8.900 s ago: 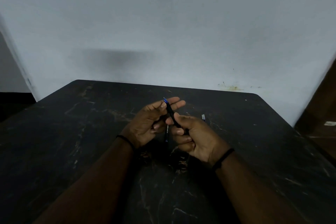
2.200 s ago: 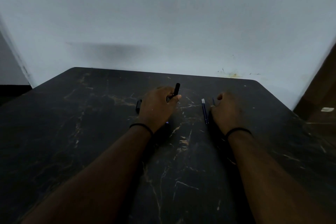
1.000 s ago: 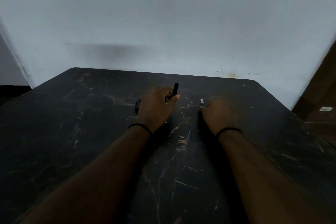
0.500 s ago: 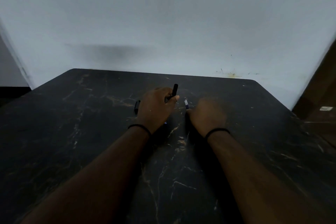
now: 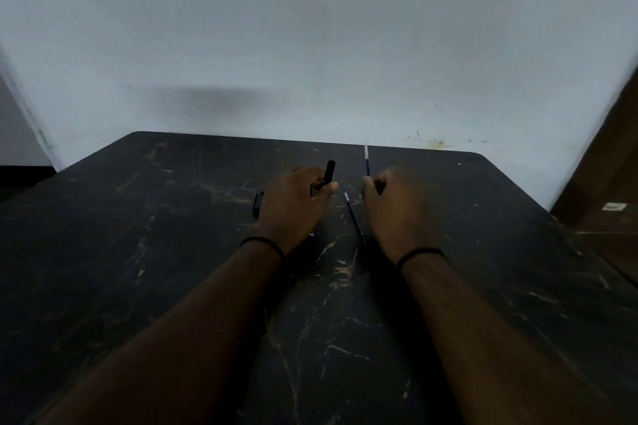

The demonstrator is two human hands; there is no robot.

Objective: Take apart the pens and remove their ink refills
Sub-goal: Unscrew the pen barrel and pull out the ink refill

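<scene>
Hands first: I count two, both low over the dark marbled desk (image 5: pixel 138 252), each with a thin black band at the wrist. My left hand (image 5: pixel 293 203) has its fingers curled round a black pen barrel (image 5: pixel 329 171), whose top end sticks up past the knuckles; the rest of it is hidden inside the fist. My right hand (image 5: pixel 393 207) has its fingers curled, thumb and forefinger pinching a thin refill (image 5: pixel 367 160) that stands nearly upright, pale at the tip and blue lower down, its bottom end out of sight in the grip.

Refills, then, number two that I can see: the second refill (image 5: pixel 353 216) lies flat on the desk between my hands, angled, its near end running under the edge of the right wrist.

One short black piece (image 5: pixel 257 203) lies on the desk just left of my left hand, partly covered by it; I cannot tell what part it is. A tiny blue speck (image 5: pixel 311 235) shows beneath the left palm, too small to identify.
</scene>
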